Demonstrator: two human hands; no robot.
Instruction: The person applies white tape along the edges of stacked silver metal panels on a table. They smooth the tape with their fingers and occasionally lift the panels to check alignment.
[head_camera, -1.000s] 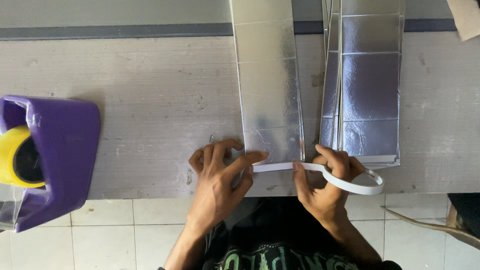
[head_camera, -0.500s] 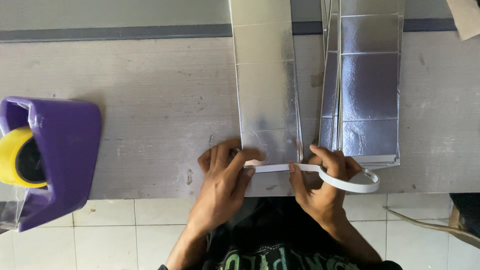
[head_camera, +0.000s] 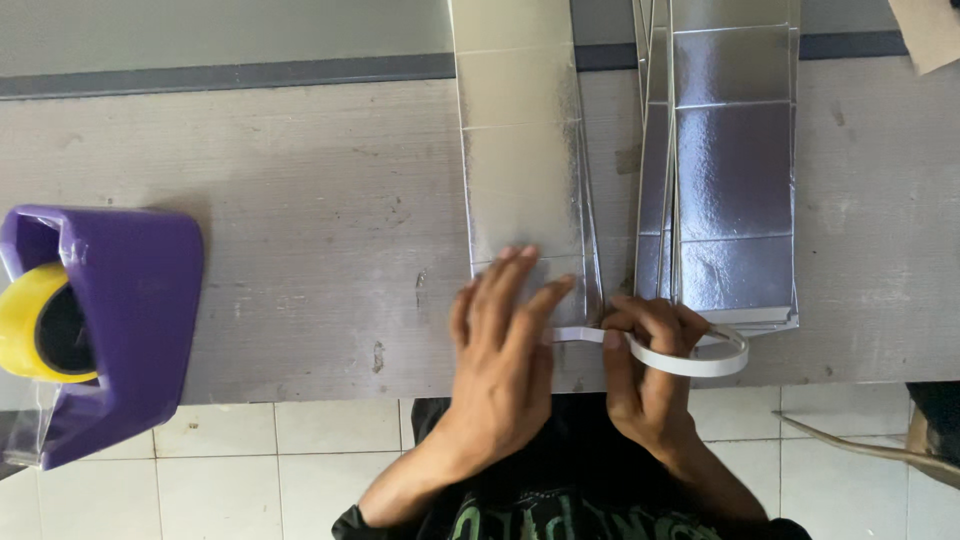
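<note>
A long silver foil-faced sheet (head_camera: 520, 150) lies on the grey wooden table (head_camera: 300, 230), running away from me. My left hand (head_camera: 505, 340) lies flat, fingers spread, on the sheet's near end. My right hand (head_camera: 650, 365) grips a thin white roll of tape (head_camera: 715, 358) at the table's front edge. A white strip of tape (head_camera: 575, 334) runs from the roll leftward under my left hand, across the sheet's near edge.
A stack of similar silver sheets (head_camera: 730, 170) lies just right of the first sheet. A purple tape dispenser (head_camera: 110, 320) with a yellow roll (head_camera: 25, 320) overhangs the table's front left edge. White floor tiles (head_camera: 250, 460) lie below.
My left hand has slid rightward and forward along the tape strip, flattening onto the sheet's near end. My right hand and the roll stay close to where they were.
</note>
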